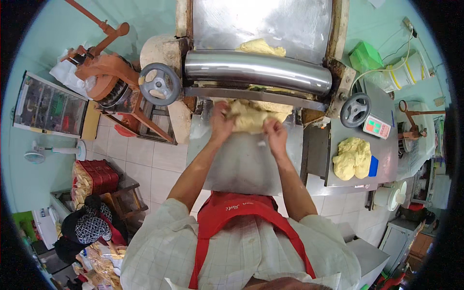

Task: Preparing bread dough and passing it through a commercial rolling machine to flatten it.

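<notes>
A lump of pale yellow dough lies at the front of a dough roller machine, just below its big steel roller. My left hand is on the dough's left side, its fingers partly smeared by motion. At the right edge of the same dough, my right hand is closed with the fingertips pinching it. More dough shows behind the roller, and some sits under the front bar. Below my hands the steel feed tray slopes toward me.
Handwheels flank the roller, one on the left and one on the right. On the right-hand steel table are a dough mound, a blue scraper and a digital scale. A person works at the lower left, beside a red basket.
</notes>
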### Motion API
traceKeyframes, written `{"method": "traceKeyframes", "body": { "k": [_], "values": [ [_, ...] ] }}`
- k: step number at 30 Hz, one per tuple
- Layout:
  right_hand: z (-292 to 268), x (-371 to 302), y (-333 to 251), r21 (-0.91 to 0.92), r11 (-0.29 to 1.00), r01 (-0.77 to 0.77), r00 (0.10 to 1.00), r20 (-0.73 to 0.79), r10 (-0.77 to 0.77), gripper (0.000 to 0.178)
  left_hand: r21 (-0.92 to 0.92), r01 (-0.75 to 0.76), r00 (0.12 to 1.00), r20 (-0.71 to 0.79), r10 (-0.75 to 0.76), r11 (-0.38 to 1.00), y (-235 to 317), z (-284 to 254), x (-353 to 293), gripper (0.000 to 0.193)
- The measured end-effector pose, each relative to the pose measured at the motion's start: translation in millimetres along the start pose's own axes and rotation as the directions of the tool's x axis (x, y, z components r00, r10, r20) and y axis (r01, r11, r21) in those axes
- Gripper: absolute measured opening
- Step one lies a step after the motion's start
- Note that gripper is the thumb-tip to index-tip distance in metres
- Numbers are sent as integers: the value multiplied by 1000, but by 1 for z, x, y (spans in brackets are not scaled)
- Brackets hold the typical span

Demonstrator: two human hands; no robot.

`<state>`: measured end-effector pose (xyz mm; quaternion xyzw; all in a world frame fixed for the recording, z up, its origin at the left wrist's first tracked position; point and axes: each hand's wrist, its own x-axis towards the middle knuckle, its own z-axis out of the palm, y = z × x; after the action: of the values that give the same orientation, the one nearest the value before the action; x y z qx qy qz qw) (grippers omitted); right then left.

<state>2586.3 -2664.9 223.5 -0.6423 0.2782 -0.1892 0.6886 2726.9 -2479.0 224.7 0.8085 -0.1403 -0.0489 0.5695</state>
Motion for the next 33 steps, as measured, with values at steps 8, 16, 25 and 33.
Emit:
{"method": "traceKeyframes", "body": {
  "k": [8,16,25,33],
  "values": [
    [12,38,9,220,943,-248,965,-34,262,129,-154,485,813,-283,-509,861,-90,39,53,109],
    [20,112,97,534,843,69,981,-189,40,115,-587,444,804,-71,-590,677,-174,88,77,72],
    [29,87,51,154,981,-120,819,-543,185,87,-435,175,935,-206,-287,883,-135,53,41,55],
    [-27,-52,52,470,867,-164,980,-22,197,62,-730,386,846,37,-532,564,-32,-31,-165,57]
  ]
}}
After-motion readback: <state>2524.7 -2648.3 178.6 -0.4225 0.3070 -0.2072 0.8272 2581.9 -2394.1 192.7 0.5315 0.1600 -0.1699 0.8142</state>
